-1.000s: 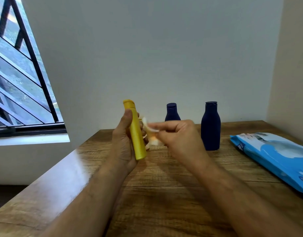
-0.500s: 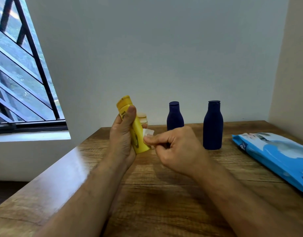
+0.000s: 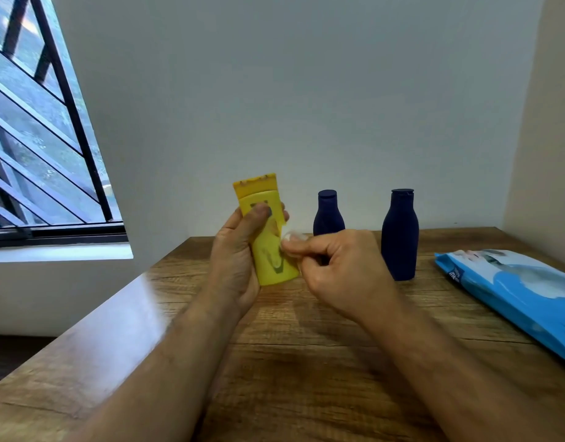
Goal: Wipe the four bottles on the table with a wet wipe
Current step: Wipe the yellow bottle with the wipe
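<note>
My left hand [image 3: 235,260] grips a flat yellow bottle [image 3: 268,231] upright above the wooden table [image 3: 294,362], its broad face toward me and my thumb across the label. My right hand [image 3: 335,269] pinches a small crumpled white wet wipe [image 3: 292,237] against the bottle's right edge. Two dark blue bottles stand at the back: a small one [image 3: 328,215] partly behind my right hand and a taller one [image 3: 400,234] to its right. A fourth bottle is hidden.
A blue pack of wet wipes [image 3: 514,288] lies on the table at the right, near the side wall. A barred window [image 3: 42,122] is at the left. The table's left edge runs diagonally beside my left forearm.
The yellow bottle has turned in my left hand from edge-on to showing its broad face. My right hand with the wipe has moved along its right side. The small bottle seen behind it earlier is now covered.
</note>
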A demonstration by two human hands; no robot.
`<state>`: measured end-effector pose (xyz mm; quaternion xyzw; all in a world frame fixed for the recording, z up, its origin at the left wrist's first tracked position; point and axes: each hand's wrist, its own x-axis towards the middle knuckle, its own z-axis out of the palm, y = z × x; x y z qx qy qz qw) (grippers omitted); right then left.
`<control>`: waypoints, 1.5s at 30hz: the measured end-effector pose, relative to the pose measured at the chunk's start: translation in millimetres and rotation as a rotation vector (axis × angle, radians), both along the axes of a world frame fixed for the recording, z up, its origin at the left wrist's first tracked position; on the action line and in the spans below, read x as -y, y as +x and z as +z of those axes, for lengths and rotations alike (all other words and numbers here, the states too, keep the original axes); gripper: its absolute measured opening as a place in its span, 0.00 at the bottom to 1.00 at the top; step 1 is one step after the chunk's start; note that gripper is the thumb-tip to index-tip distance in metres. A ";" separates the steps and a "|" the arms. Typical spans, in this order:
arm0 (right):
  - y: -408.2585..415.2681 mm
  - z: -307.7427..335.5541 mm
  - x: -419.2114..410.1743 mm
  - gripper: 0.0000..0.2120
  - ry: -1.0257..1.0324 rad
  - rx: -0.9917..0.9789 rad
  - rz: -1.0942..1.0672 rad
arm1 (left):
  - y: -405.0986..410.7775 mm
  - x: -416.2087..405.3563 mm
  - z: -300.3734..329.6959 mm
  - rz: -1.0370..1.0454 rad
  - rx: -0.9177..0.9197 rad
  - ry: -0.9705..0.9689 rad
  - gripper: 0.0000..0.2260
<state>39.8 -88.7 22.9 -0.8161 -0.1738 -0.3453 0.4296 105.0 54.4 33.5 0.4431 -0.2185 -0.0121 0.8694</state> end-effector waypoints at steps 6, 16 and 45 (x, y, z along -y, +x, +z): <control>1.1 0.5 5.2 0.14 -0.102 -0.017 -0.025 | -3.2 -2.4 3.4 -0.089 -0.174 -0.030 0.31; 2.8 1.2 -3.5 0.14 -0.005 0.153 -0.083 | -16.9 13.7 -0.4 -0.227 -0.113 0.007 0.26; -8.7 3.3 -12.5 0.14 -0.490 0.019 0.020 | 2.4 2.4 -1.6 0.037 -0.146 -0.144 0.30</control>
